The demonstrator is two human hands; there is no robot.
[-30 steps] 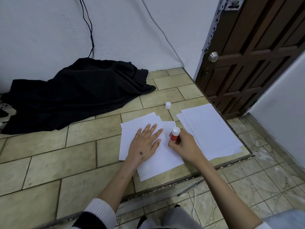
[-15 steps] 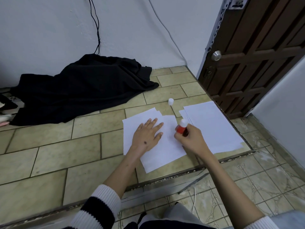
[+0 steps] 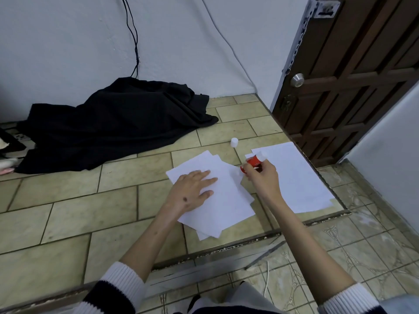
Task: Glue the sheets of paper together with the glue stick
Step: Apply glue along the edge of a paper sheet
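Observation:
A loose pile of white sheets (image 3: 224, 200) lies on the tiled ledge. My left hand (image 3: 191, 192) rests flat on that pile with straight fingers. My right hand (image 3: 260, 176) grips a red glue stick (image 3: 254, 161) just off the pile's upper right corner, lifted and tilted, its white tip pointing up and right. The stick's white cap (image 3: 234, 142) stands on the tiles behind the pile. A second stack of white sheets (image 3: 301, 177) lies to the right, near the ledge's edge.
A black cloth (image 3: 113, 123) is heaped against the wall at the back left. A dark wooden door (image 3: 353, 71) stands at the right. The ledge ends in a step (image 3: 226, 248) down to a patterned floor near me.
My right hand has lifted the glue stick off the pile and moved it up and to the right, tilting it. My left hand stays flat on the sheets.

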